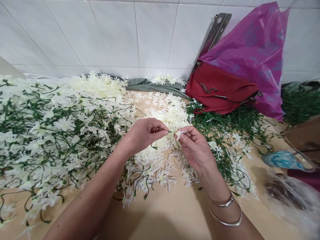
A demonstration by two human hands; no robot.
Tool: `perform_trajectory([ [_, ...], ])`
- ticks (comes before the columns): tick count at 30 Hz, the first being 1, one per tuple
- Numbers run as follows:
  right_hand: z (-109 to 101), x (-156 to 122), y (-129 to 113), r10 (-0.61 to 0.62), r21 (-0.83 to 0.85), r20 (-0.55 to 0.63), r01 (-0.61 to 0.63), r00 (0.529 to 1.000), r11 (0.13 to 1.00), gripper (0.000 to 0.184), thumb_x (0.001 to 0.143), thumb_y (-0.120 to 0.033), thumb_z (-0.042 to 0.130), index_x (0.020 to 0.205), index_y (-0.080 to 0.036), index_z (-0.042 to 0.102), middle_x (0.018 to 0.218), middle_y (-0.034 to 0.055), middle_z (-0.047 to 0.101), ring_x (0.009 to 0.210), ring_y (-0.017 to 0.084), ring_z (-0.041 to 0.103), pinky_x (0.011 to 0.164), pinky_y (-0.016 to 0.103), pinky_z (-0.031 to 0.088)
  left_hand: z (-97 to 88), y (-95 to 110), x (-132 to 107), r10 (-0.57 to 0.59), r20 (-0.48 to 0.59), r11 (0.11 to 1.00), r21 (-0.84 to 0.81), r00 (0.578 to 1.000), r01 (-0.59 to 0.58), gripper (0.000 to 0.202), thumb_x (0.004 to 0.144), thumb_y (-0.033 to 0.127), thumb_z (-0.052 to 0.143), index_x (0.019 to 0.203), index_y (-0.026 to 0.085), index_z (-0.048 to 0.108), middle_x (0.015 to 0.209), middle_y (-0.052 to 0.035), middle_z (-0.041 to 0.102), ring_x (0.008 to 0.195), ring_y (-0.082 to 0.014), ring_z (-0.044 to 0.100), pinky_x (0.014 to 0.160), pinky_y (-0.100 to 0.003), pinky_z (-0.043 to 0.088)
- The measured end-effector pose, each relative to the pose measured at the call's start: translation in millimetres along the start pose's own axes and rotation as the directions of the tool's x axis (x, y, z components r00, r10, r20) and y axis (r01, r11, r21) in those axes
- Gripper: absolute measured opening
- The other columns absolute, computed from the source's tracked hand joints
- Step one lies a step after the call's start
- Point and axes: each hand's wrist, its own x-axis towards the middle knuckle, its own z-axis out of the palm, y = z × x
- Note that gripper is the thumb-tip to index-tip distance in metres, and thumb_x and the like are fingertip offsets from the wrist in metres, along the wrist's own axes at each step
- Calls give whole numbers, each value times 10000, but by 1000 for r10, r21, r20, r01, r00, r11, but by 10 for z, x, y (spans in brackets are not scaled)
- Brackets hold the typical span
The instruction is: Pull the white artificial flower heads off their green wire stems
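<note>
My left hand (145, 135) pinches a thin green artificial stem (170, 131) between thumb and forefinger; most of the stem is hidden by the fingers. Close beside it, my right hand (197, 146) grips a small white artificial flower (179, 134) at its fingertips. The stem tip points toward the flower, and a small gap shows between them. Below both hands lies a heap of loose white petals (155, 156), with thin white stamens (171, 168) scattered at its near side.
A large pile of white flowers on green stems (62, 133) fills the left. Bare green stems (230, 126) lie at right, under a red bag (220, 86) and purple plastic bag (260, 56). A blue-patterned pouch (285, 160) and clear plastic (295, 200) lie far right. A tiled wall (155, 33) stands behind.
</note>
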Motion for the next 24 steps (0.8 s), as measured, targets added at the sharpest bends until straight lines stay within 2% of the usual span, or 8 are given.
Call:
perform_trajectory([
  [6,19,-10,2,-6,-77,3,6,1000,997,305,621,-374,917,799,-265,694,817,-11,673,737,150,595,753,300,527,65,7,11,26,42,1000,-14,999,-26,163,903,319,651,888,202,764,719,8,645,635,-117,521,591,-246,404],
  [10,28,-13,-9,-3,-102,-2,2,1000,995,284,619,-364,912,766,-256,694,782,-14,660,702,136,571,708,275,513,78,36,7,-3,42,998,-69,999,6,156,904,310,657,873,183,742,700,9,663,623,-112,554,580,-236,405],
  [14,56,-17,15,5,-65,-35,-7,999,998,289,587,-342,931,739,-253,702,778,-17,656,714,131,573,723,265,510,115,62,15,-68,79,984,-160,995,80,149,919,303,658,913,164,712,719,-15,735,686,-133,680,669,-243,498],
  [18,85,-12,97,-47,-55,-101,42,994,998,289,582,-362,932,706,-257,693,810,-1,672,763,157,604,768,306,537,231,-10,53,-134,81,945,-290,988,151,143,925,291,657,901,153,680,762,-48,772,760,-164,760,736,-271,570],
  [24,54,11,176,-95,-43,-125,91,987,995,251,628,-358,900,706,-264,680,886,11,680,817,170,620,832,347,544,379,-133,110,-117,63,877,-462,991,133,148,918,288,662,876,147,643,804,-57,779,760,-159,775,766,-286,608],
])
